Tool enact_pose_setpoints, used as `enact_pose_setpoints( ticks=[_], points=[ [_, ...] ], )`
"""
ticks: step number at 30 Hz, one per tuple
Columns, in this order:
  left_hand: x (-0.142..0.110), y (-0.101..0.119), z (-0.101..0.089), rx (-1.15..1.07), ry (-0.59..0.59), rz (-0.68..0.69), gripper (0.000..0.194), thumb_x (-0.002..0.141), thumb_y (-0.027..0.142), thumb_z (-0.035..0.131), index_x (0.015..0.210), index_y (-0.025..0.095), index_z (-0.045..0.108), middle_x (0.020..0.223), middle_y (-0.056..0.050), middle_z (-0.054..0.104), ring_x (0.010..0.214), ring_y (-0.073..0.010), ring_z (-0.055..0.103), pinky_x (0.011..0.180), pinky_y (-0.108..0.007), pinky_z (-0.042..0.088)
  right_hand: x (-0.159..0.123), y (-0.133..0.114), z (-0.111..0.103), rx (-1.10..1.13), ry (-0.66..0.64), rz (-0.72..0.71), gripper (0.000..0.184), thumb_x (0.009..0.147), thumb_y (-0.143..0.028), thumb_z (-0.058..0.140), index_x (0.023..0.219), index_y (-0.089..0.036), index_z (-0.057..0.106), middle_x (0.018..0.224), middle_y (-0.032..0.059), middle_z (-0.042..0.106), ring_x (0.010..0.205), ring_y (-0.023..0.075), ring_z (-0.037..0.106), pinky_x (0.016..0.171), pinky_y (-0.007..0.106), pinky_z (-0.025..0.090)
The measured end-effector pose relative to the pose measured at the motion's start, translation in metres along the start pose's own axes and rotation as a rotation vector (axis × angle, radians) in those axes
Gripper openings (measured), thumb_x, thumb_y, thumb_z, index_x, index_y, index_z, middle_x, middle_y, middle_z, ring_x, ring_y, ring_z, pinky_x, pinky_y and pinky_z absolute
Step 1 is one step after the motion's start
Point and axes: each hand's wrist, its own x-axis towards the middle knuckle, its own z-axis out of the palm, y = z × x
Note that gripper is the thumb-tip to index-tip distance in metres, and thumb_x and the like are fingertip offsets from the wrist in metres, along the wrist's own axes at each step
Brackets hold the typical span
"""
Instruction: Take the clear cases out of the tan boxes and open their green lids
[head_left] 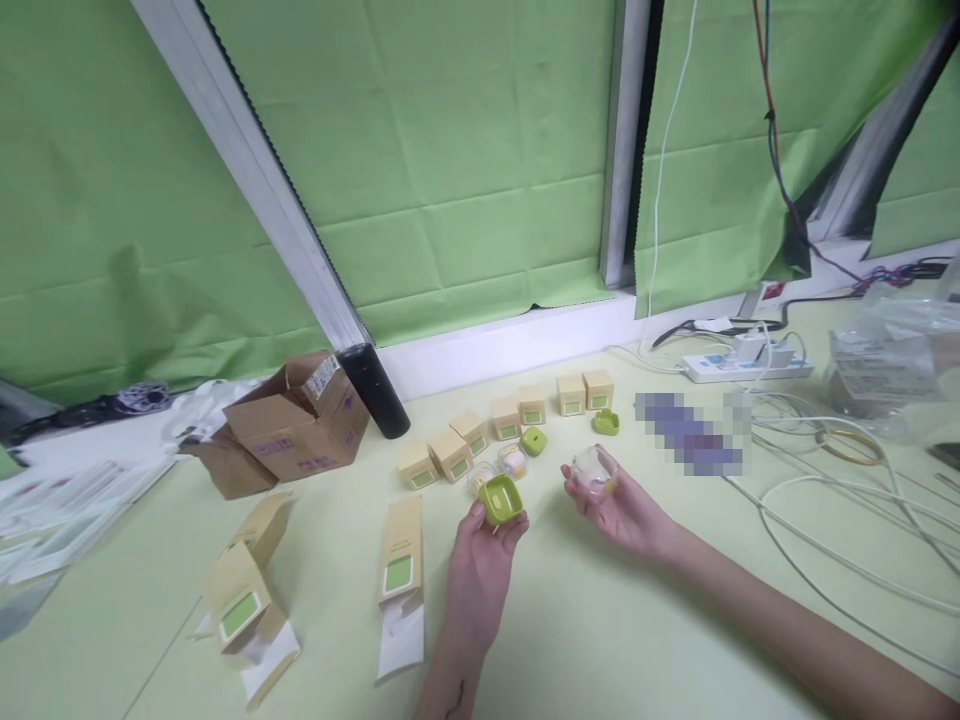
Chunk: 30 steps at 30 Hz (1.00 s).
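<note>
My left hand grips a small green square cup, its hollow side facing me. In my right hand is a small clear plastic container with something whitish in it; its contents are too blurred to name. Just beyond the left hand lie a clear piece with a pinkish-white content and a green lid-like piece. Another green piece rests beyond my right hand. Several small tan boxes with green labels stand in a curved row behind these pieces.
Opened tan cartons lie at the left front. A brown cardboard box and a black cylinder stand at the back left. To the right are a white power strip, loose white cables and clear plastic bags.
</note>
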Motion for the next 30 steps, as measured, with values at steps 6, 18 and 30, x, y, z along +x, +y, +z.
enact_pose_setpoints(
  ticks=[6,18,30],
  points=[
    [-0.001,-0.002,-0.001,0.010,-0.007,-0.024,0.018,0.073,0.026,0.068,0.087,0.014,0.065,0.085,-0.005,0.070,0.076,-0.0185,0.066,0.078,-0.032,0.051,0.000,0.008,0.004,-0.117,0.104,0.080,0.058,0.087,-0.066,0.032,0.082,-0.016,0.061,0.065,0.0027,0.061,0.046,0.0107,0.051,0.041,0.021,0.040],
    [-0.003,-0.008,-0.001,0.050,-0.004,-0.116,0.022,0.074,0.028,0.067,0.091,0.016,0.059,0.084,-0.004,0.067,0.077,-0.0212,0.067,0.070,-0.030,0.051,-0.010,0.009,0.010,-0.891,0.322,-0.268,0.029,0.063,-0.037,0.069,0.077,-0.023,0.047,0.078,0.0010,0.051,0.070,0.0205,0.049,0.066,0.033,0.039],
    [-0.003,-0.026,-0.005,0.187,-0.158,-0.107,0.031,0.087,0.031,0.057,0.115,0.017,0.057,0.102,-0.007,0.064,0.088,-0.0150,0.059,0.084,-0.030,0.045,-0.027,-0.007,0.022,-0.895,0.047,-0.680,0.028,0.090,-0.028,0.052,0.116,-0.027,0.042,0.110,0.0085,0.053,0.099,0.0215,0.056,0.080,0.035,0.052]
  ],
)
